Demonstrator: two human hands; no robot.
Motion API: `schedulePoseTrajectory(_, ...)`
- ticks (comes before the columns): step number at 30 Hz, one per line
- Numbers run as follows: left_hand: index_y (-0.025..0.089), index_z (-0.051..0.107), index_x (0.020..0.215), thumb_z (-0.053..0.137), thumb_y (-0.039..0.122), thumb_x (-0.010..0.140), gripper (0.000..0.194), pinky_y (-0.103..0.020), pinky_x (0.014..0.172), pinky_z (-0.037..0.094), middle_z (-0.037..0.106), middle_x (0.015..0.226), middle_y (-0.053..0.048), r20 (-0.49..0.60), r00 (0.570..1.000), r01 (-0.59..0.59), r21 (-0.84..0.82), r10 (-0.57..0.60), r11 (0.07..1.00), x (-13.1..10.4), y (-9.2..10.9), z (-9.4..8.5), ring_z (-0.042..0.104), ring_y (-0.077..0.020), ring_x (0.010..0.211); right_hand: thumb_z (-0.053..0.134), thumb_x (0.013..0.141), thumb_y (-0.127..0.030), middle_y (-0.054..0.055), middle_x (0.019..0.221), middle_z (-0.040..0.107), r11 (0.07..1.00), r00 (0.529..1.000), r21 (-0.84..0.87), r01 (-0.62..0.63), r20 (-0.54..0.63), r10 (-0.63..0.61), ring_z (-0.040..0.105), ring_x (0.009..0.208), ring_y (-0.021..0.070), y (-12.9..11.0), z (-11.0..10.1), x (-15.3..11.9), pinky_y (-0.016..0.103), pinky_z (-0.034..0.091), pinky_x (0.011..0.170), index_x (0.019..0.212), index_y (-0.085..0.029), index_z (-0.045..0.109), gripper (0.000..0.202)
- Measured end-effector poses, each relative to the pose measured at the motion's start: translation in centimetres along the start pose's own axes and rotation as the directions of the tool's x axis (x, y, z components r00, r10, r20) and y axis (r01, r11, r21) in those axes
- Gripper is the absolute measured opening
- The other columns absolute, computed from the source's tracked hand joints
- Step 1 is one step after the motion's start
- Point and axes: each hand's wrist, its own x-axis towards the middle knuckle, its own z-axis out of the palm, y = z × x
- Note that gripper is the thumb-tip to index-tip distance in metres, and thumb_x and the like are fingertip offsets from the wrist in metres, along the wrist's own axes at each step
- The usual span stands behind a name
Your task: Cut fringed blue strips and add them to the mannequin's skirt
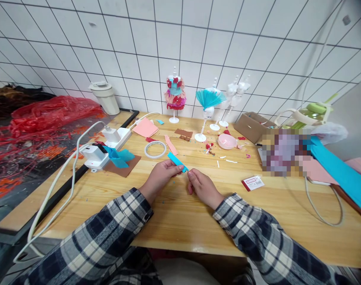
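A narrow blue paper strip (176,160) is pinched between the thumb and fingers of my left hand (164,174), slanting down toward the right. My right hand (202,186) has its thumb and forefinger pressed together at the strip's lower right end, where the edge looks ragged. Both hands are just above the wooden table (180,221). Beyond them lie a roll of white tape (155,143) and a pink paper strip (171,145). Crumpled blue paper (120,158) rests on a brown sheet (129,168) to the left.
At the back stand a decorated small dress form (174,93), one with blue pleated paper (210,99) and several white ones. A pink bowl (227,141), cardboard box (253,126) and card pack (253,183) are right. A power strip (96,159) with cables lies left.
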Motion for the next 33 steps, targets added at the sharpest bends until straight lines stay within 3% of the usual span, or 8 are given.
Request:
schedulePoseTrajectory(10, 0.016, 0.067, 0.078, 0.079, 0.038, 0.066, 0.028, -0.028, 0.072, 0.043, 0.069, 0.076, -0.002, -0.022, 1.0, -0.003, 0.008, 0.003, 1.0, 0.25, -0.19, -0.39, 0.061, -0.0157, 0.073, 0.025, 0.1, -0.053, -0.004, 0.056, 0.059, 0.999, 0.999, -0.032, -0.008, 0.04, 0.009, 0.054, 0.059, 0.0134, -0.11, -0.35, -0.13, 0.026, 0.038, 0.065, 0.072, -0.023, 0.047, 0.047)
schedulePoseTrajectory(24, 0.016, 0.069, 0.083, 0.081, 0.038, 0.062, 0.032, -0.031, 0.079, 0.045, 0.071, 0.083, -0.003, 0.075, 0.996, 0.036, 0.035, -0.038, 0.999, 0.28, -0.28, -0.64, 0.062, -0.0182, 0.077, 0.026, 0.1, -0.054, -0.004, 0.053, 0.055, 0.999, 0.998, -0.04, 0.024, 0.059, -0.022, 0.052, 0.056, 0.013, -0.14, -0.73, -0.25, 0.025, 0.037, 0.063, 0.07, -0.022, 0.046, 0.048)
schedulePoseTrajectory(33, 0.016, 0.07, 0.08, 0.082, 0.038, 0.06, 0.032, -0.032, 0.079, 0.045, 0.072, 0.082, -0.003, 0.07, 0.997, 0.041, 0.032, -0.043, 0.999, 0.13, -0.06, -0.6, 0.063, -0.0186, 0.078, 0.027, 0.099, -0.056, -0.005, 0.052, 0.052, 1.0, 0.997, 0.004, 0.017, 0.082, -0.017, 0.05, 0.054, 0.0132, -0.03, -0.78, -0.24, 0.026, 0.038, 0.06, 0.069, -0.023, 0.045, 0.048)
